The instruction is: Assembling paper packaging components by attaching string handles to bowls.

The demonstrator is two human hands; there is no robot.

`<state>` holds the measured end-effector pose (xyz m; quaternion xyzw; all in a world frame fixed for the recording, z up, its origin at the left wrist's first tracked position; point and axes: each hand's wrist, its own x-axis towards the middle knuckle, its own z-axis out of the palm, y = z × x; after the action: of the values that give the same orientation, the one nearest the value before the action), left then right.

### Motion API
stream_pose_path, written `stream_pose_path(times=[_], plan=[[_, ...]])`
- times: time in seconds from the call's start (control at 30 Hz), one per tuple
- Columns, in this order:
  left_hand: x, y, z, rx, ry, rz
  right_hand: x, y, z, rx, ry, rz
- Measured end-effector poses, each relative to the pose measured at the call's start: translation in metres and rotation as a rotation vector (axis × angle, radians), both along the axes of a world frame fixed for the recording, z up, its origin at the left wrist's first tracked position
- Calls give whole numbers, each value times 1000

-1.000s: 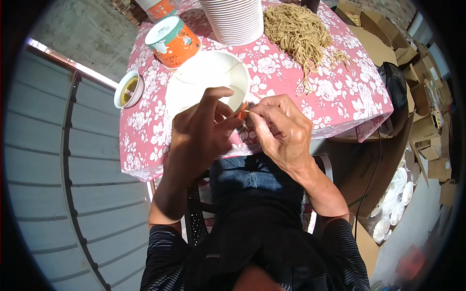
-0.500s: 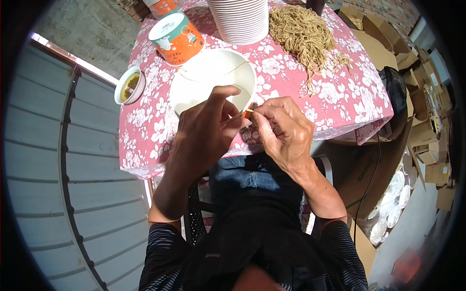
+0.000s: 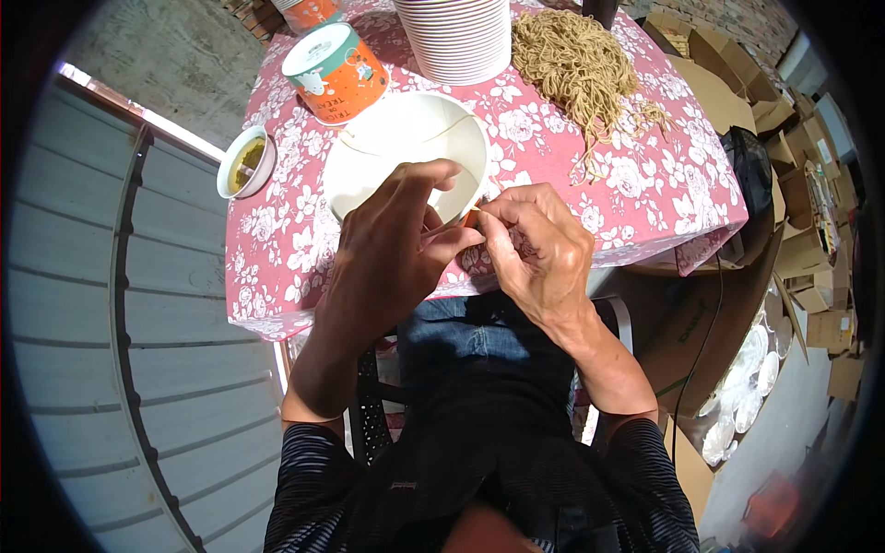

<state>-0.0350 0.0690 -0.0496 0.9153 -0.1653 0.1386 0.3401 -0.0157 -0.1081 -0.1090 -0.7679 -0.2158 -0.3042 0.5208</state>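
Note:
A white-lined paper bucket (image 3: 369,175) with an orange outside stands open at the table's near edge. My left hand (image 3: 378,240) grips its near wall, with fingers over the rim and the thumb outside. At the near right of the rim, my right hand (image 3: 546,241) pinches a short tan cord end (image 3: 476,210) between thumb and forefinger. The two thumbs nearly meet there. A thin length of the same cord (image 3: 458,123) runs across the inside of the bucket. My hands hide the spot where the cord meets the wall.
On the floral tablecloth (image 3: 627,207) stand an orange-and-green bucket (image 3: 348,88), a tall stack of white buckets (image 3: 454,41) and a heap of tan cord (image 3: 572,64). A bowl of yellowish liquid (image 3: 247,164) is at the left edge. Cardboard boxes (image 3: 710,74) lie right of the table.
My left thumb has shifted slightly right along the rim, toward my right fingertips. My right hand has barely moved, and the bucket stays almost in place.

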Motion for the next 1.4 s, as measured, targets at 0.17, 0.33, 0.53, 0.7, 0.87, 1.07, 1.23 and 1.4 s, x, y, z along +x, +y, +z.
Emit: stream_pose_path(times=[0.17, 0.33, 0.53, 0.7, 0.87, 1.07, 1.23, 1.4], plan=[[-1, 1, 8, -6, 7, -35, 0, 1, 0, 7, -4, 1], [9, 7, 10, 7, 31, -121, 1, -3, 0, -13, -30, -14], [20, 6, 21, 109, 115, -218, 0, -1, 1, 0, -13, 3], [23, 3, 19, 103, 116, -172, 2, -3, 0, 11, -27, 26], [27, 6, 13, 162, 90, -187, 5, -4, -1, 3, -30, 44], [24, 6, 19, 134, 111, -154, 5, -10, -1, 44, 127, 185], [24, 14, 23, -102, 316, 10, 7, -22, -12, 19, 436, 404], [25, 21, 16, -394, 241, -217, 6, -21, -5, -92, 310, 365]])
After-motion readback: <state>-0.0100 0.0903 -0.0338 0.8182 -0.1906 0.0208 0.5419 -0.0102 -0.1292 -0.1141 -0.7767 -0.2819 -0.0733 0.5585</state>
